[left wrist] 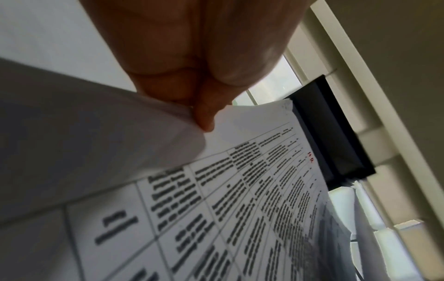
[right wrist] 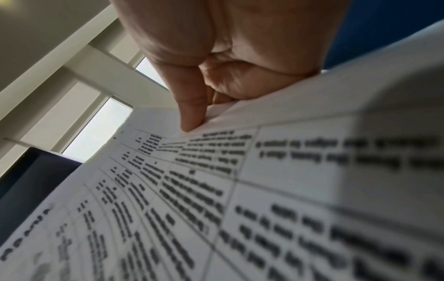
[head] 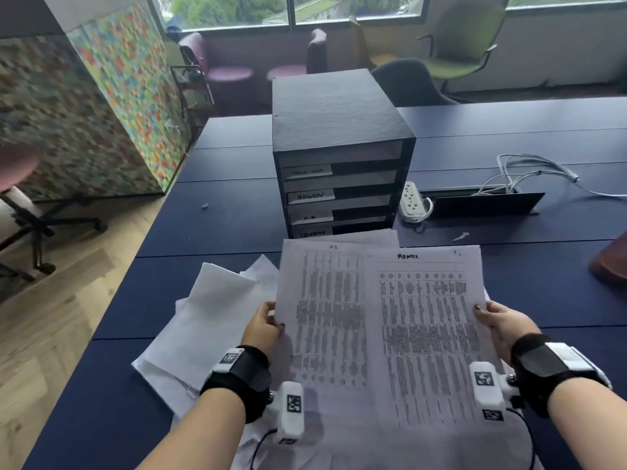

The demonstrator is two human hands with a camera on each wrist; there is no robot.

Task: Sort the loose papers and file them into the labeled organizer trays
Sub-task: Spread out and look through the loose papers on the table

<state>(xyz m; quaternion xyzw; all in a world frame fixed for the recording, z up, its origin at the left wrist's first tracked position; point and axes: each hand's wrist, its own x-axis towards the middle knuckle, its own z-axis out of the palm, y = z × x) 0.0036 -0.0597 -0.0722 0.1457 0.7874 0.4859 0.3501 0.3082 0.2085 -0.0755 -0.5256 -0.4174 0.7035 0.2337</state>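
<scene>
Two printed sheets held up over dark blue table, black organizer with labeled trays just beyond. Loose papers heaped near left. HR sheet pinched at left edge by left hand; ADMIN sheet pinched at right edge by right hand. Risk: overlapped sheets slip together, land in wrong tray; thin edge grips may let paper sag, crumple.
</scene>
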